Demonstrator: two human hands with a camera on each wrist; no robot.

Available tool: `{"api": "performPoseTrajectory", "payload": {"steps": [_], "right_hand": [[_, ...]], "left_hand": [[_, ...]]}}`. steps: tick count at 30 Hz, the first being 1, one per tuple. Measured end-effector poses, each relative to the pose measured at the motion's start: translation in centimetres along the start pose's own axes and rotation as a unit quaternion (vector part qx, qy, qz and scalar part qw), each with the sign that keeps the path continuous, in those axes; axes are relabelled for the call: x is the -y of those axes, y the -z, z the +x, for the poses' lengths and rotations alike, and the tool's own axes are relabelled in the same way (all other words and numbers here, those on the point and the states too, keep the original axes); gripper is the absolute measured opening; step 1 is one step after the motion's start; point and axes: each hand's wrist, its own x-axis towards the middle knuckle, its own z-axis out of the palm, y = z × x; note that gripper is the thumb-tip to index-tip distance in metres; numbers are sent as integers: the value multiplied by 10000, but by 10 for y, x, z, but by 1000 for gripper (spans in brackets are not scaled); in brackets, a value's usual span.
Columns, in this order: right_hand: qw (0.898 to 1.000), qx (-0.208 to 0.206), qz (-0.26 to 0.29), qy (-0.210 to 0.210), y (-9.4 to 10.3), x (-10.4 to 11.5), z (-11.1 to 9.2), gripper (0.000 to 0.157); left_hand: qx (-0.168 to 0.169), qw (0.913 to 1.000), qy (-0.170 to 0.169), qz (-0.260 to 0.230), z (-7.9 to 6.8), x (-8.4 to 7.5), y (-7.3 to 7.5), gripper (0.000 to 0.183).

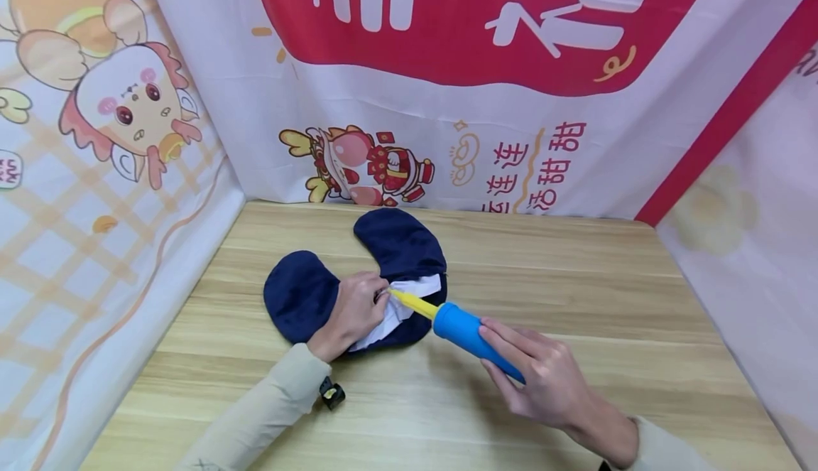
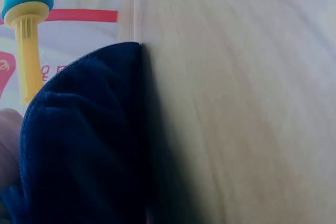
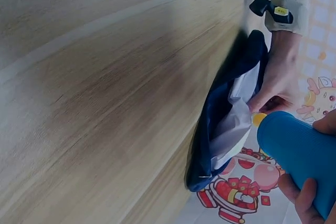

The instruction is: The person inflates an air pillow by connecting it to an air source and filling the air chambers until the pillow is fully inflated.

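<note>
A navy U-shaped neck pillow [image 1: 399, 244] lies on the table with its zip open along the curve. White inner lining [image 1: 423, 286] shows through the opening, also in the right wrist view [image 3: 233, 124]. My left hand [image 1: 354, 307] rests over the pillow's middle and pinches the lining at the opening. My right hand [image 1: 552, 379] grips a blue hand pump [image 1: 466, 330], tilted down to the left. Its yellow nozzle [image 1: 414, 304] reaches my left fingertips; whether the tip sits inside a valve is hidden. In the left wrist view, navy fabric [image 2: 89, 140] stands beside the nozzle [image 2: 29, 51].
The wood-grain tabletop [image 1: 607, 293] runs beneath everything. Printed cloth hangs at the back [image 1: 409, 101], left [image 1: 115, 208] and right [image 1: 754, 244]. A small black device [image 1: 331, 393] is strapped at my left sleeve.
</note>
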Motion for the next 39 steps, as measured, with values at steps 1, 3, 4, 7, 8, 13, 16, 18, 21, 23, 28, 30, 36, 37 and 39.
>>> {"api": "performPoseTrajectory", "payload": {"steps": [1, 3, 4, 7, 8, 13, 16, 18, 21, 23, 28, 30, 36, 37, 39], "right_hand": [[10000, -6, -3, 11, 0, 0, 1, 53], [10000, -5, -32, 15, 0, 1, 3, 53], [10000, -9, -49, -10, 0, 1, 4, 54], [9996, 95, -193, -207, 1, 0, 8, 59], [9991, 156, -232, -304, 1, -1, 10, 61], [9976, 331, -251, -547, -1, -4, 16, 64], [9981, 258, -181, -526, -2, -3, 18, 62], [9984, 206, -133, -517, -4, -1, 18, 61], [9983, 161, -55, -563, -5, 3, 17, 61], [9981, 116, 11, -601, -6, 5, 16, 59], [9976, -49, 76, -681, -9, 7, 14, 42], [9973, -123, 76, -717, -10, 8, 14, 42], [9961, -178, 145, -852, -14, 15, 15, 49], [9956, -140, 184, -910, -15, 17, 15, 55], [9936, -20, 304, -1092, -16, 20, 14, 58]], "left_hand": [[73, 9999, -73, 51, 0, 1, 0, 21], [276, 9990, -308, 183, 3, 3, 1, 20], [388, 9982, -404, 221, 5, 5, 2, 20], [684, 9958, -572, 228, 17, 10, 4, 14], [763, 9950, -600, 226, 22, 12, 4, 10], [1021, 9934, -446, 275, 37, 22, 8, 4], [1050, 9933, -340, 353, 35, 22, 12, 6], [912, 9939, -296, 542, 29, 16, 16, 9], [581, 9959, -155, 673, 16, -2, 23, 15], [514, 9979, 209, 324, 7, -17, 26, 15], [1268, 9359, 2081, -2543, -9, -50, 23, 25], [1425, 8621, 2895, -3908, -11, -58, 17, 35], [641, 6426, 4306, -6305, 0, -69, -3, 52], [489, 6226, 4392, -6458, 2, -70, -5, 53], [191, 5976, 4468, -6654, 5, -71, -10, 52]]}}
